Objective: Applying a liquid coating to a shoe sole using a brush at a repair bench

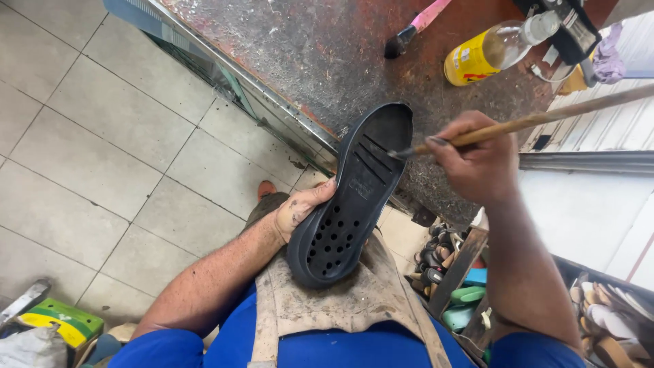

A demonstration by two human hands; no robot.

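From the head camera, the left hand (300, 208) is clamped on the edge of a dark shoe sole (354, 194) propped over the apron (340, 300) at the near edge of the stained workbench (327, 48); the right hand (473, 160) pinches a long-handled brush (490, 129), bristles touching the sole's grooves; the one-sided grip could probably let the sole twist, smearing the stroke.

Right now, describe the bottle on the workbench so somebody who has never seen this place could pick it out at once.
Start at the worn, stained workbench across the top of the view and go to its far right end. There a clear plastic bottle lies on its side, right of the pink-handled brush. Its yellow label and pale cap set it apart from the dark clutter beside it.
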